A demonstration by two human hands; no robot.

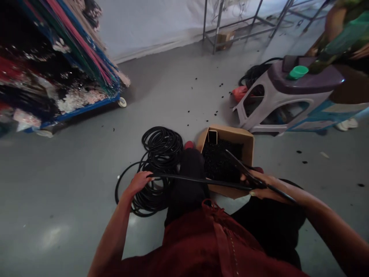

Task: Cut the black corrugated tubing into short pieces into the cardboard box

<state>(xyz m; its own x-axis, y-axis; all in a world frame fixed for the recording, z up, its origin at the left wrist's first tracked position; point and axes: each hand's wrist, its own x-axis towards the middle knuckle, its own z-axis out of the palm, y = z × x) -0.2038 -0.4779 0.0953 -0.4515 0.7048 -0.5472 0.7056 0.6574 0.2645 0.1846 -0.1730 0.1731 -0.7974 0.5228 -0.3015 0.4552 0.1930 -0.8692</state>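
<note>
A black tube (193,179) stretches across my lap. Its left part is gripped by my left hand (140,181), above a heap of coiled black tubing (161,144) on the floor. My right hand (261,185) is closed around the tube and a dark long-bladed tool (239,163), whose tip points up and left over a cardboard box (248,148). Many small black pieces (220,159) fill the box, and a small dark rectangular object with a light edge (212,137) lies at its back left.
A blue-framed cart (83,110) with bagged colourful cords stands at the left. At the right are a grey-purple plastic stool (288,92) with a green cap (298,72) and part of another person (351,34). Black bits dot the floor. Metal frames (239,30) stand behind.
</note>
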